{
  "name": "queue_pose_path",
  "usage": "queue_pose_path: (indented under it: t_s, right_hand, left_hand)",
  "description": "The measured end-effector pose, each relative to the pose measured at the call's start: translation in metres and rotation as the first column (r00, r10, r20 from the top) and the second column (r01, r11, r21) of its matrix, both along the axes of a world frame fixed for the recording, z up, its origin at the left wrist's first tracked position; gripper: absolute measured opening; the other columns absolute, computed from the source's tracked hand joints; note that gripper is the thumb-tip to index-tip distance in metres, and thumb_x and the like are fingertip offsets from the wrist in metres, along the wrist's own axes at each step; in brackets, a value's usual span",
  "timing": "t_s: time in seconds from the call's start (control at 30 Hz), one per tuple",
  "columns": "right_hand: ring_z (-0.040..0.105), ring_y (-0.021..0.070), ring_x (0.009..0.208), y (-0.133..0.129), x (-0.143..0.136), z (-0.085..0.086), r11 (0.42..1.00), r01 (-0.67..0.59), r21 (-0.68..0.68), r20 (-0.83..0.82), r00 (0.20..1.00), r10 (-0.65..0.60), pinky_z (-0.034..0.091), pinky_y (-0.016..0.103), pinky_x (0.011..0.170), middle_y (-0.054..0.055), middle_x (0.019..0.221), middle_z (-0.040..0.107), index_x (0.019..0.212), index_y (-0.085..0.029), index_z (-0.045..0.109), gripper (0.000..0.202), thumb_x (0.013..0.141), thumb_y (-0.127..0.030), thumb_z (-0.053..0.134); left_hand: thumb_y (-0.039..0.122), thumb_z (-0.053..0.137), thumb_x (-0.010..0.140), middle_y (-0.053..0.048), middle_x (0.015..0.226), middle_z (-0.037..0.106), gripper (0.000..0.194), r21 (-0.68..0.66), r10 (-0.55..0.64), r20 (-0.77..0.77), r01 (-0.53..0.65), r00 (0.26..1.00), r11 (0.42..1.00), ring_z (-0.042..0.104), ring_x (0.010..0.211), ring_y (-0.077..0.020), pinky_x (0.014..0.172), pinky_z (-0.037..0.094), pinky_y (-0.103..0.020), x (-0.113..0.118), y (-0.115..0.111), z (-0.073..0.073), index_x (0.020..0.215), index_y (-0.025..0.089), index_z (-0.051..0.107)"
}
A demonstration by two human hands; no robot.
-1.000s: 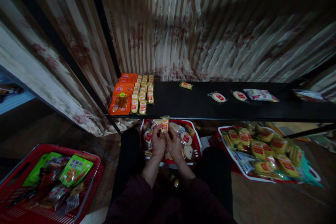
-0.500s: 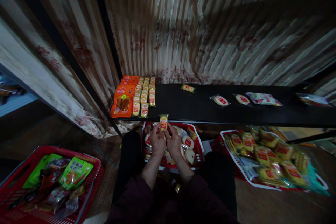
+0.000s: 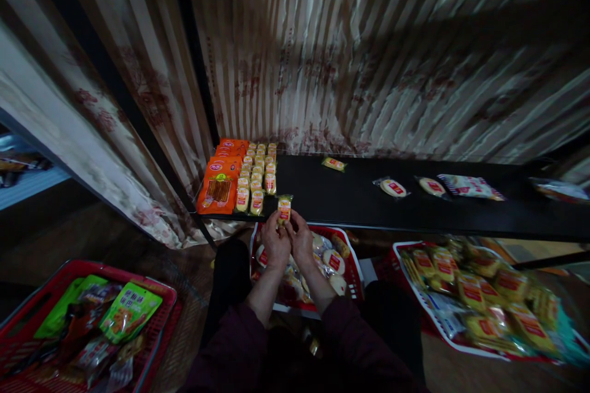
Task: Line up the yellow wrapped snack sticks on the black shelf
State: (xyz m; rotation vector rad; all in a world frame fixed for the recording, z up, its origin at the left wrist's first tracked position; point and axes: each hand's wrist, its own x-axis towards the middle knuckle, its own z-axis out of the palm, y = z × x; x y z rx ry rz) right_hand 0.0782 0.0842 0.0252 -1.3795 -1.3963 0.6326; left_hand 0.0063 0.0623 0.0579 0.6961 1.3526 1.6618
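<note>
Together, our left hand (image 3: 276,245) and right hand (image 3: 301,242) pinch a small oblong yellow packet with a red label (image 3: 284,210), fingertips pressed on its near part from both sides. We hold it at the near edge of a long black shelf (image 3: 313,196), just right of close-set rows of small yellow packets (image 3: 255,179); whether it touches the shelf, we cannot tell. Left of those rows lie overlapping flat orange pouches (image 3: 219,189). Farther right we see a lone yellow packet (image 3: 334,164) towards the far edge, two round cream-coloured snacks in clear wrap (image 3: 393,188) and a white printed bag (image 3: 471,186). Below our hands, a red plastic basket with a white rim (image 3: 357,271) carries more round wrapped snacks (image 3: 334,262). Another red basket (image 3: 138,277) on our left holds bright green bags (image 3: 131,312); a third red basket (image 3: 417,298) on our right is heaped with yellow packs (image 3: 471,291).
</note>
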Motion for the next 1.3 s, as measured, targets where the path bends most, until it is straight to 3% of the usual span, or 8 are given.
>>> queue_pose_path:
  t_s: [0.1, 0.23, 0.5, 0.6, 0.77, 1.3]
  right_hand:
    - [0.061, 0.0247, 0.097, 0.01, -0.002, -0.001, 1.0, -0.015, 0.021, 0.013, 1.0, 0.015, 0.047, 0.042, 0.088, 0.013, 0.11, 0.064, 0.113, -0.017, 0.06, 0.039, 0.081, -0.038, 0.051]
    - [0.061, 0.0233, 0.098, 0.024, -0.004, -0.002, 0.998, -0.058, 0.011, 0.033, 0.998, 0.058, 0.047, 0.04, 0.088, 0.011, 0.111, 0.064, 0.116, -0.018, 0.057, 0.04, 0.082, -0.036, 0.05]
    - [0.059, 0.0241, 0.102, 0.039, -0.012, -0.001, 0.998, -0.054, 0.022, 0.048, 0.997, 0.053, 0.046, 0.04, 0.091, 0.012, 0.113, 0.064, 0.115, -0.017, 0.058, 0.04, 0.081, -0.036, 0.049]
    - [0.059, 0.0235, 0.102, 0.044, -0.013, -0.001, 0.998, -0.07, 0.007, 0.043, 0.997, 0.069, 0.045, 0.04, 0.092, 0.012, 0.114, 0.063, 0.116, -0.016, 0.057, 0.04, 0.081, -0.035, 0.047]
    - [0.06, 0.0225, 0.1, 0.052, -0.013, 0.0, 0.996, -0.082, -0.021, 0.067, 0.994, 0.083, 0.045, 0.039, 0.091, 0.011, 0.113, 0.064, 0.116, -0.016, 0.056, 0.041, 0.079, -0.032, 0.048]
    - [0.058, 0.0205, 0.102, 0.074, -0.014, -0.012, 0.997, -0.078, -0.024, 0.106, 0.991, 0.08, 0.044, 0.038, 0.094, 0.011, 0.114, 0.063, 0.115, -0.014, 0.059, 0.045, 0.075, -0.024, 0.041]
  left_hand:
    - [-0.003, 0.053, 0.063, -0.004, 0.12, 0.059, 0.041, 0.006, -0.037, -0.078, 0.037, 0.996, 0.999, 0.044, 0.122, -0.0215, 0.111, 0.023, -0.037, -0.001, 0.006, 0.002, 0.091, 0.024, 0.066]
    - [-0.003, 0.052, 0.063, -0.004, 0.121, 0.056, 0.039, 0.009, -0.032, -0.062, 0.033, 0.998, 0.999, 0.043, 0.123, -0.0218, 0.111, 0.023, -0.037, -0.004, 0.012, 0.008, 0.089, 0.024, 0.065]
    - [0.001, 0.054, 0.067, -0.005, 0.11, 0.063, 0.032, 0.035, 0.026, -0.045, -0.025, 0.999, 0.999, 0.05, 0.116, -0.0198, 0.108, 0.028, -0.032, -0.008, 0.025, 0.006, 0.087, 0.022, 0.067]
    - [0.005, 0.051, 0.071, -0.006, 0.116, 0.062, 0.031, 0.019, 0.022, -0.176, -0.019, 0.984, 1.0, 0.05, 0.117, -0.0195, 0.108, 0.03, -0.033, -0.008, 0.027, 0.003, 0.093, 0.02, 0.066]
    - [0.012, 0.041, 0.08, -0.011, 0.129, 0.055, 0.036, -0.049, -0.06, -0.452, 0.042, 0.89, 0.998, 0.047, 0.122, -0.0181, 0.107, 0.032, -0.034, -0.007, 0.031, -0.002, 0.111, 0.015, 0.06]
    - [0.028, 0.031, 0.089, -0.012, 0.142, 0.041, 0.045, -0.109, -0.162, -0.587, 0.121, 0.793, 0.987, 0.036, 0.132, -0.0186, 0.111, 0.027, -0.034, -0.007, 0.034, -0.009, 0.125, 0.012, 0.053]
